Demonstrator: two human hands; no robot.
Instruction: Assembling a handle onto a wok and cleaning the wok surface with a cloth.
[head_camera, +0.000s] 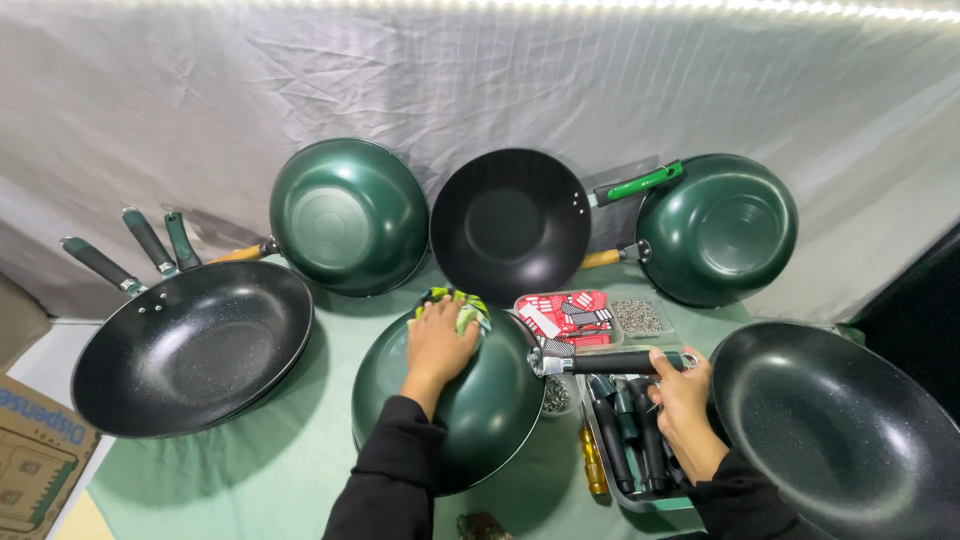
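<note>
A dark green wok (480, 420) lies upside down in front of me on the pale green cloth. My left hand (437, 345) presses a green and yellow cleaning cloth (462, 308) against the wok's upturned bottom. My right hand (680, 395) grips the end of that wok's black handle (610, 362), which points to the right.
Three woks lean against the white backdrop: a green one (348, 215), a black one (510, 225) and a green one (718, 228). Stacked black pans (190, 345) sit left, a black pan (840, 430) right. A grey tray (635, 500) holds spare handles; a screw box (640, 318) lies behind.
</note>
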